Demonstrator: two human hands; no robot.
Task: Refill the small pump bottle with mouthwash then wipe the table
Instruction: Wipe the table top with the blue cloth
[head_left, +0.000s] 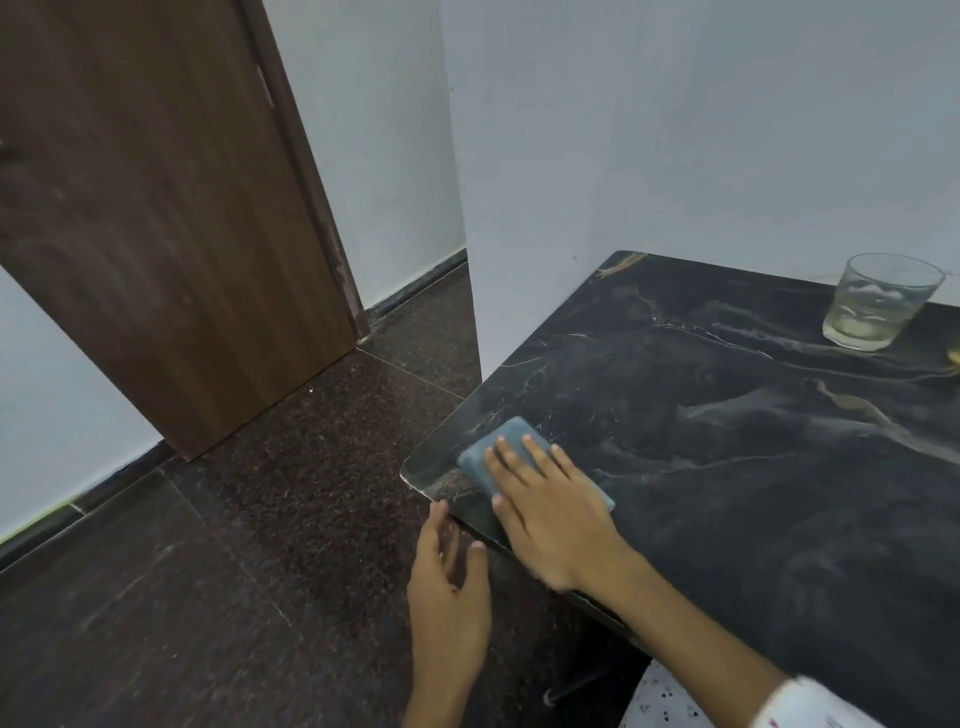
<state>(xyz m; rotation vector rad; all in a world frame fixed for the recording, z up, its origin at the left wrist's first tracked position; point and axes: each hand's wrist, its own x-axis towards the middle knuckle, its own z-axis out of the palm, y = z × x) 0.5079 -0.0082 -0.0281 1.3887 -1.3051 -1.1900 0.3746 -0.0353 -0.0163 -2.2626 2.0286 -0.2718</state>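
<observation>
Head view shows wiping underway: right hand (550, 514) presses flat, fingers spread, on the blue cloth (506, 452) at the table (727, 467) corner; left hand (449, 587) hangs open off the edge (pump bottle unseen). Next, sweep toward the glass (878, 301).

The right hand (550, 512) lies flat, palm down, fingers (511, 457) spread and pointing away from the body, forearm reaching in from the lower right. The left hand (449, 597) hangs just below and left of those fingers, loosely open, thumb apart, holding nothing.
</observation>
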